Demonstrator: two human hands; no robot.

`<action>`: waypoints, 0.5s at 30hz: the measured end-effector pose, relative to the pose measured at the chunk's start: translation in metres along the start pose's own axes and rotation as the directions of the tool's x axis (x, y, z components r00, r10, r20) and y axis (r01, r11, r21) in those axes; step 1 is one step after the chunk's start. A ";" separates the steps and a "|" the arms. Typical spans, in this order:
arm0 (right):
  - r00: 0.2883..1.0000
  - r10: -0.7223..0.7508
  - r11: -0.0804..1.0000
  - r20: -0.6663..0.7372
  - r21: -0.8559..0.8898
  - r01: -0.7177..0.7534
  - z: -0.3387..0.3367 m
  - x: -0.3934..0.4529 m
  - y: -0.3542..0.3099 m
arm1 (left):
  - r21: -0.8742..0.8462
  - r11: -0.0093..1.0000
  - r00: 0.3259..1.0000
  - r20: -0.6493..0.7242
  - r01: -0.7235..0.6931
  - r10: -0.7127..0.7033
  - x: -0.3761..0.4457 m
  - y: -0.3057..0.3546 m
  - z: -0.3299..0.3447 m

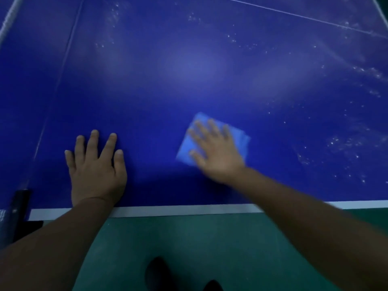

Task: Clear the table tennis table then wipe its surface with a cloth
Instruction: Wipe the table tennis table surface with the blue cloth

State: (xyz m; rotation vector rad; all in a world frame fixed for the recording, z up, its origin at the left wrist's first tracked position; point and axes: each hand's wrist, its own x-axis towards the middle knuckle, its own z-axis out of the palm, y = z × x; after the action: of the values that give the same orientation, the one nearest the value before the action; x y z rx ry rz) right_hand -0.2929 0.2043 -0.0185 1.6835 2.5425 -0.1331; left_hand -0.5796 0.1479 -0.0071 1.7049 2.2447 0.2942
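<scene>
The blue table tennis table point(210, 66) fills the view, its white edge line running along the near side. A folded light blue cloth point(241, 136) lies flat on it right of centre. My right hand point(216, 151) presses down on the cloth with straight, spread fingers and looks motion-blurred. My left hand point(96, 164) rests flat on the bare table surface near the edge, fingers straight and spread. Whitish dust marks and smears cover the table's right and far parts.
The net point(8, 19) runs up the left side, with its dark clamp post point(19, 208) at the table's near left corner. Green floor point(189, 244) lies below the table edge, where my dark shoes point(157, 274) show.
</scene>
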 end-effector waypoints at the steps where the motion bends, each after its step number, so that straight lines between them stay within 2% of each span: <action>1: 0.984 0.177 0.984 -0.002 -0.020 -0.177 -0.005 0.012 0.031 | 0.003 1.000 1.000 0.002 0.002 -0.002 0.000 0.001 0.000; 3: 0.850 0.527 0.848 0.024 0.058 -0.527 -0.020 0.035 0.078 | 0.014 1.000 1.000 0.003 0.002 -0.002 0.000 0.002 0.000; 4: 0.774 0.632 0.765 0.040 0.127 -0.631 -0.024 0.046 0.085 | 0.015 1.000 1.000 0.003 0.001 -0.001 0.000 0.002 0.000; 5: 0.737 0.675 0.723 0.038 0.165 -0.671 -0.025 0.056 0.078 | 0.013 1.000 1.000 0.004 0.001 -0.002 0.000 0.002 -0.001; 6: 0.756 0.654 0.744 0.027 0.157 -0.649 -0.023 0.065 0.059 | 0.010 1.000 1.000 0.007 0.003 -0.003 0.000 0.002 -0.001; 7: 0.826 0.563 0.821 -0.016 0.131 -0.556 -0.019 0.069 0.034 | 0.008 1.000 1.000 0.011 0.004 -0.004 0.000 0.002 -0.001; 9: 0.980 0.192 0.979 -0.054 0.076 -0.187 -0.007 0.062 -0.026 | 0.003 1.000 1.000 0.016 0.005 -0.005 0.000 0.002 -0.002; 10: 1.000 0.006 0.998 -0.026 0.058 -0.004 -0.003 0.054 -0.043 | -0.004 1.000 1.000 0.016 0.007 -0.007 0.001 0.002 -0.002; 11: 0.994 -0.111 0.993 0.001 0.050 0.110 -0.003 0.054 -0.045 | -0.011 1.000 1.000 0.015 0.008 -0.007 0.000 0.001 -0.002; 12: 0.989 -0.145 0.988 0.023 0.048 0.144 -0.007 0.061 -0.030 | -0.016 1.000 1.000 0.014 0.004 -0.003 0.000 0.001 -0.002; 13: 0.996 -0.085 0.996 0.012 0.012 0.085 -0.012 0.072 -0.008 | -0.021 1.000 1.000 0.012 -0.001 0.001 0.000 0.000 -0.002; 15: 0.977 0.215 0.976 0.003 -0.025 -0.215 -0.021 0.098 0.044 | -0.030 1.000 1.000 0.012 0.004 -0.003 0.001 0.001 -0.002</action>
State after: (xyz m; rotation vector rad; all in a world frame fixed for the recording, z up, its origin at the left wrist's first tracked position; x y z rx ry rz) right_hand -0.2912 0.3140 -0.0105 1.9303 2.3275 -0.0908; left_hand -0.5800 0.1492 -0.0055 1.6830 2.2233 0.3146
